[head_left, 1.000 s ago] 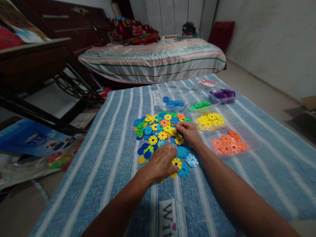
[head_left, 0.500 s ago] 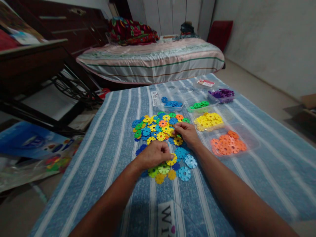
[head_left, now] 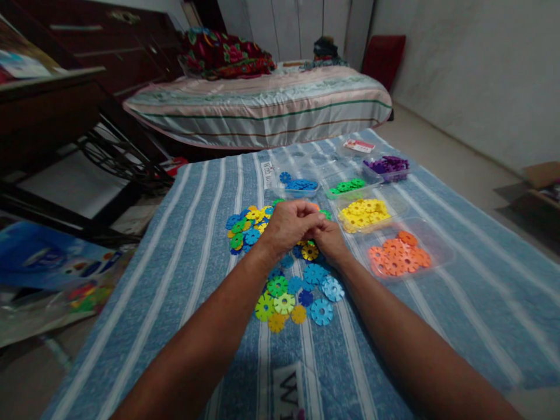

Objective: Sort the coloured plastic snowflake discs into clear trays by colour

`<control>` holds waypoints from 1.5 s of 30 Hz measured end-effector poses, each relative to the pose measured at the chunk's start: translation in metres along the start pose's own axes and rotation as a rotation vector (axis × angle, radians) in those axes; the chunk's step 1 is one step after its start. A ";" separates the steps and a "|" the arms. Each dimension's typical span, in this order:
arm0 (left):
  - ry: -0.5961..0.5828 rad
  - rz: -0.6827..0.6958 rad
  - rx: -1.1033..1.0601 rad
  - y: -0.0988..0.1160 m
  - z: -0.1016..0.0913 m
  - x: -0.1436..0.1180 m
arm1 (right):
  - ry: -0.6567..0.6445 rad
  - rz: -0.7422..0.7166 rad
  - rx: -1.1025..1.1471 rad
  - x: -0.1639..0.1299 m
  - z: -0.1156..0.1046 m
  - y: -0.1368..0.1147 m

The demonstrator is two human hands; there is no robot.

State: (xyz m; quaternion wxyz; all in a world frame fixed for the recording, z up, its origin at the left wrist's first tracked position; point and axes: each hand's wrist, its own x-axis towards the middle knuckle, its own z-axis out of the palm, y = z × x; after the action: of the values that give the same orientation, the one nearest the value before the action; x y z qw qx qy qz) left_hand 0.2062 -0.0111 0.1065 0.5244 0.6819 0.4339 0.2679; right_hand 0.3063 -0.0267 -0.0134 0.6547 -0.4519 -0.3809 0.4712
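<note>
Sorting stage, head view: mixed heap of snowflake discs (head_left: 280,256) on a striped blue cloth (head_left: 196,262). Left hand (head_left: 286,224) is curled over the heap's far part, meeting the right hand (head_left: 327,240) at the fingertips — whether either pinches a disc cannot be told. Beyond, clear trays hold the blue (head_left: 300,185), green (head_left: 347,186), purple (head_left: 387,166), yellow (head_left: 365,213) and orange discs (head_left: 396,259). Judged next: lift out one disc — match its tray by colour.
</note>
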 end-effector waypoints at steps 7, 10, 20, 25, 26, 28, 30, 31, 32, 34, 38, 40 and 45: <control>-0.014 -0.146 0.288 -0.060 -0.017 -0.022 | 0.014 0.055 -0.025 -0.002 0.003 -0.009; -0.039 -0.129 0.464 -0.069 -0.013 -0.024 | 0.015 0.066 -0.014 -0.004 0.004 -0.010; -0.006 -0.123 0.993 -0.058 0.010 -0.026 | 0.012 0.074 -0.018 -0.005 0.003 -0.009; 0.024 -0.164 1.008 -0.058 0.015 -0.028 | 0.002 0.058 -0.017 -0.005 0.002 -0.008; 0.030 -0.176 1.006 -0.059 0.015 -0.028 | 0.002 0.056 -0.018 -0.005 0.002 -0.008; 0.042 -0.188 0.986 -0.060 0.015 -0.027 | -0.002 0.061 -0.014 -0.005 0.002 -0.008; 0.066 -0.193 0.938 -0.062 0.015 -0.026 | 0.002 0.070 0.000 -0.005 0.003 -0.008; 0.079 -0.194 0.895 -0.064 0.015 -0.025 | 0.006 0.073 0.006 -0.005 0.003 -0.008; 0.085 -0.197 0.834 -0.066 0.014 -0.024 | 0.008 0.076 0.012 -0.005 0.003 -0.009; 0.074 -0.206 0.665 -0.069 0.011 -0.023 | 0.009 0.080 0.016 -0.004 0.003 -0.009; -0.011 -0.228 0.326 -0.070 -0.006 -0.025 | 0.009 0.070 0.006 -0.004 0.005 -0.010; -0.098 -0.244 0.280 -0.066 -0.018 -0.026 | 0.022 0.062 0.010 -0.004 0.006 -0.010; -0.236 -0.182 0.338 -0.037 -0.033 -0.017 | 0.021 0.051 0.002 -0.003 0.004 -0.006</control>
State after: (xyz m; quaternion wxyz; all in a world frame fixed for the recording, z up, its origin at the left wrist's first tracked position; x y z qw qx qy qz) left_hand 0.1595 -0.0068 0.0827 0.4720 0.7448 0.4677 0.0614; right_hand 0.3039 -0.0295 -0.0070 0.6470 -0.4656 -0.3619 0.4833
